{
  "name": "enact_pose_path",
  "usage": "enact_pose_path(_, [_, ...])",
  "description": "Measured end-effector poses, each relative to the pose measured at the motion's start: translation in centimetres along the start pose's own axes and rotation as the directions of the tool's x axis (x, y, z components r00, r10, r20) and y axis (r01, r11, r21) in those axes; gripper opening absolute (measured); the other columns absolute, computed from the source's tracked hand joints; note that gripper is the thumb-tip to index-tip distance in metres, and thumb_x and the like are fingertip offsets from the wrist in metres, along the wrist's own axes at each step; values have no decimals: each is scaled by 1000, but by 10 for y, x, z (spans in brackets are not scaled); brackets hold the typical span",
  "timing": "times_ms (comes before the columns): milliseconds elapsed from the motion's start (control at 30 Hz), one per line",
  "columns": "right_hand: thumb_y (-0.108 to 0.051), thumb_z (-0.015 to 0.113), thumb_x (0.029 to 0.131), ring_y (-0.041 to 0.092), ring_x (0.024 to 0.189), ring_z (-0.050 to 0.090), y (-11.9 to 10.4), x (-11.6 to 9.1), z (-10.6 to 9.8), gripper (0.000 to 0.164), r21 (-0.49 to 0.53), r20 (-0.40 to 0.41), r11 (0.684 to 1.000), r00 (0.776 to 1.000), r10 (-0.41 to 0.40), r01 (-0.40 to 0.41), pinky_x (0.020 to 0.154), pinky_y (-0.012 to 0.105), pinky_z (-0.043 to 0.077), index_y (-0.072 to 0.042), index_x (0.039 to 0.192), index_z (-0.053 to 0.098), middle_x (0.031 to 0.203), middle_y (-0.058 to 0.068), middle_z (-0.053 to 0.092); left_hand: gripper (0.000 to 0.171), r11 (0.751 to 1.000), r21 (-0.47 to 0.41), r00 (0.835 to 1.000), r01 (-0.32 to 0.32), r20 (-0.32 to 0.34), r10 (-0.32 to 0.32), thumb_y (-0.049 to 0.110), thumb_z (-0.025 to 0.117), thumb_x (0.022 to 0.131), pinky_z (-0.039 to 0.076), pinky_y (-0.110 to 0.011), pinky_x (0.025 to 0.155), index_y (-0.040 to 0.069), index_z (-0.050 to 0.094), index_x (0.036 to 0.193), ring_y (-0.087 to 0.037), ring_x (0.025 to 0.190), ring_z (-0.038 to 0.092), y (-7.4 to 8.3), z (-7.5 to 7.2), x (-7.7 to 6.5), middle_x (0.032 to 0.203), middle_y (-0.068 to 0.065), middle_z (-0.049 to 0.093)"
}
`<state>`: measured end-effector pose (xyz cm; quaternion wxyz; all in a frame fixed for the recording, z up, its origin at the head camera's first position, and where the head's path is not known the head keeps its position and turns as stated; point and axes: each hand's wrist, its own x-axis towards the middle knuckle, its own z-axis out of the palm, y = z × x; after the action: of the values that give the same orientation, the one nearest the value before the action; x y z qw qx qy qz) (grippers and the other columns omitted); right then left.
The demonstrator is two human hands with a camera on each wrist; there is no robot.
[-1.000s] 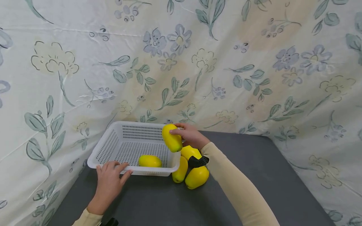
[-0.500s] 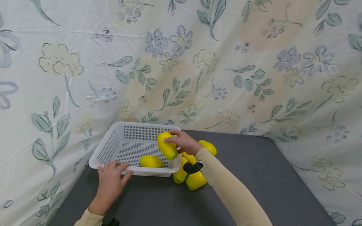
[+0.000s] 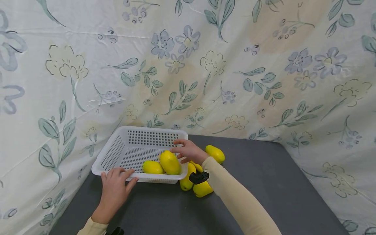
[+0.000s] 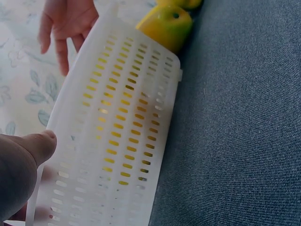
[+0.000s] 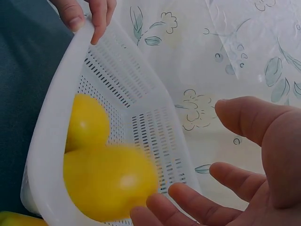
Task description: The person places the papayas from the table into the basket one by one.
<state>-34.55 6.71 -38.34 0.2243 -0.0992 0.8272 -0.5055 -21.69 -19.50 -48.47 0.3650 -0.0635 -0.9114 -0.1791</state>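
My left hand (image 3: 114, 194) grips the near rim of a white perforated plastic basket (image 4: 113, 108), thumb outside and fingers inside. Two yellow mangoes lie against each other in the basket's near right corner: one (image 3: 152, 167) on its side, the other (image 3: 170, 162) leaning up beside it. Just above the second mango, my right hand (image 3: 191, 151) hovers over the right rim with its fingers spread and nothing in them. In the right wrist view that mango (image 5: 113, 181) is slightly blurred and sits apart from the palm.
Several more mangoes lie on the dark grey table (image 3: 249, 182) right of the basket, among them one at the back (image 3: 215, 154) and one by the basket wall (image 3: 187, 179). My right forearm partly covers this group. A floral cloth (image 3: 205, 65) hangs behind and at both sides.
My right hand has lowered a mango into the basket and let go of it. The mango lying there has shifted slightly left. My left hand has stayed on the rim.
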Motion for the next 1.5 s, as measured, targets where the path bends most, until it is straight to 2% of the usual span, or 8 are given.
enact_pose_path(300, [-38,70,95,34,115,64,3,-5,-3,61,13,-7,1000,1000,-9,9,94,48,58,-14,147,50,142,14,56,36,1000,8,1000,2,7,-2,20,92,72,31,-73,89,5,79,101,-45,98,57,2,-2,1,98,-23,66])
enact_pose_path(500, [-38,68,97,30,109,67,15,-11,-25,58,9,-60,1000,998,-23,24,89,45,60,-13,147,51,138,14,60,35,1000,19,1000,4,10,-4,21,92,72,31,-71,88,5,79,100,-45,97,57,1,-2,0,97,-23,65])
enact_pose_path(567, [-37,66,99,32,113,67,22,-18,-36,57,12,-86,1000,996,-18,19,89,45,60,-12,148,50,141,15,59,34,1000,17,1000,1,6,-1,21,91,73,30,-70,86,5,79,100,-45,96,57,1,0,-1,97,-23,65])
enact_pose_path(833, [-36,59,102,41,127,58,63,-47,-89,57,67,-166,998,986,31,-20,101,51,53,-11,151,43,152,21,50,35,999,-2,999,37,21,-37,21,90,73,27,-74,93,5,78,102,-46,100,56,3,-2,-4,99,-23,65])
enact_pose_path(1067, [-38,54,106,45,134,53,109,-76,-130,62,151,-256,987,963,83,-45,101,49,54,-6,155,35,156,28,41,36,999,-1,998,45,36,-45,21,90,74,27,-74,93,4,78,104,-46,100,55,5,-2,-5,99,-24,64])
enact_pose_path(1300, [-44,52,106,50,139,47,149,-99,-150,73,209,-306,975,941,144,-81,107,56,48,0,158,26,158,33,35,37,998,8,997,58,49,-58,21,89,75,26,-75,96,3,78,105,-45,101,55,5,-1,-5,100,-24,64])
enact_pose_path(1500, [-47,53,105,49,140,47,172,-110,-156,77,221,-318,970,933,166,-97,103,51,52,1,158,24,158,34,34,35,998,3,997,58,50,-58,22,90,75,26,-75,94,4,78,103,-47,101,56,4,-1,-5,100,-24,65])
